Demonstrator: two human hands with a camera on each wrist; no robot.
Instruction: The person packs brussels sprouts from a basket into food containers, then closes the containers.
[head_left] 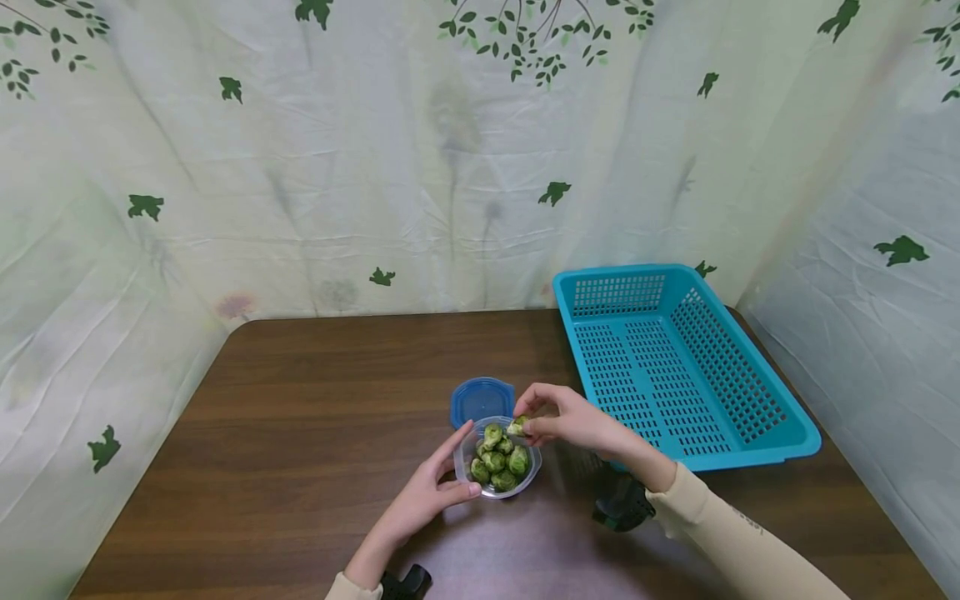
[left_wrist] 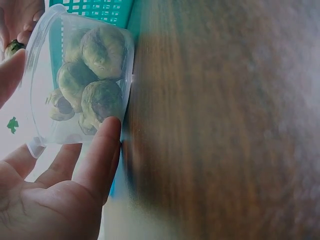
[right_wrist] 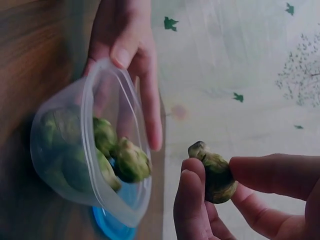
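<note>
A clear plastic container on the table holds several Brussels sprouts. Around its left side sits my left hand, thumb at the near rim and fingers along the far side; in the left wrist view the fingertips touch the clear wall. Just above the far right rim, my right hand pinches one Brussels sprout between thumb and fingers, its stem end showing in the right wrist view. Behind the container lies a blue lid, partly overlapped by the rim.
A large blue plastic basket with slotted walls stands at the right back of the brown wooden table. Pale curtains with leaf prints hang behind and at both sides. A dark wrist device sits below the right wrist.
</note>
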